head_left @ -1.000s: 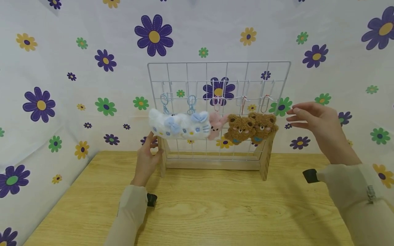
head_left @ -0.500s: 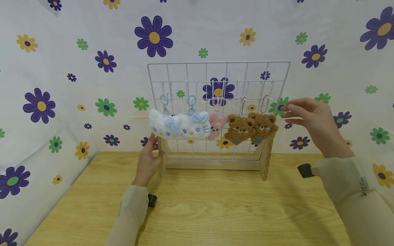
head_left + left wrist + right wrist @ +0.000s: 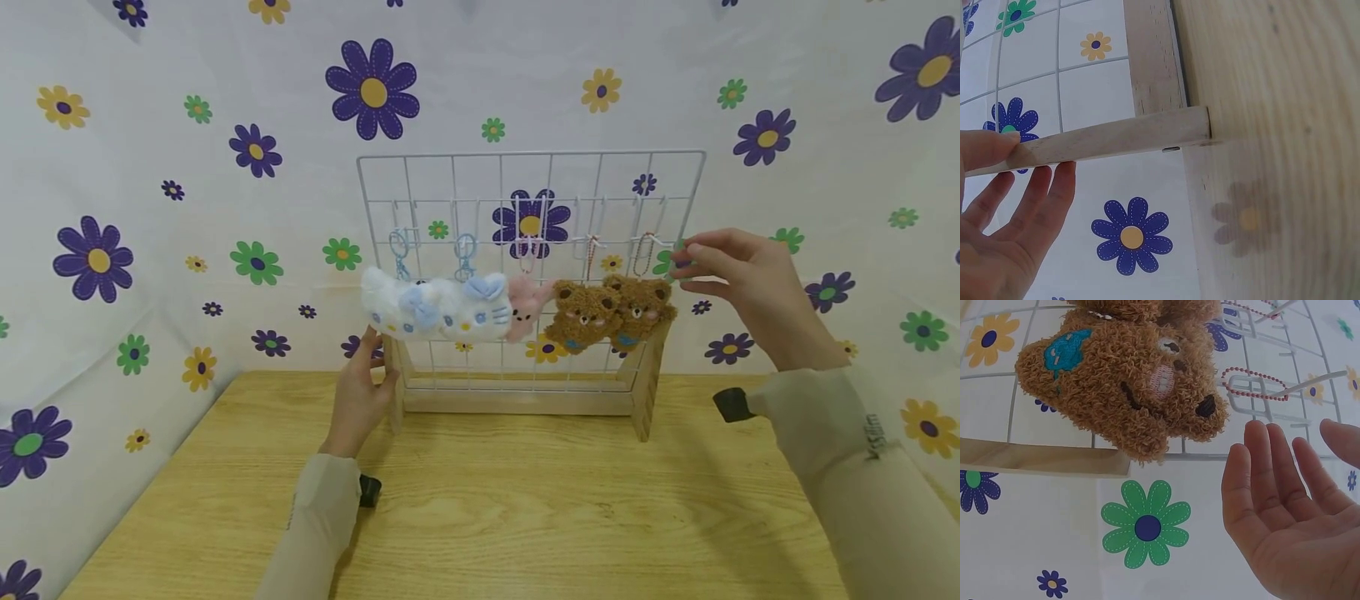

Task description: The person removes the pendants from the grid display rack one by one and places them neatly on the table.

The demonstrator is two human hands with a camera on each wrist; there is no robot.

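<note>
A white wire grid rack stands on wooden legs at the back of the table. Its left wooden leg is pinched by my left hand, thumb on one side and fingertips on the other. Beside the rack's right edge, my right hand holds nothing, its fingers fairly straight. Closest to it hangs a brown bear plush keychain on a red ball chain. Another brown bear, a pink plush and two white cat plush keychains hang leftward along the row.
The wooden tabletop spreads out in front of the rack. A flower-print cloth covers the wall close behind it and the left side. A wooden crossbar joins the legs low down.
My right hand has moved left and slightly up, closer to the rack's right edge. The left hand stays on the wooden leg, and the plush keychains hang as before.
</note>
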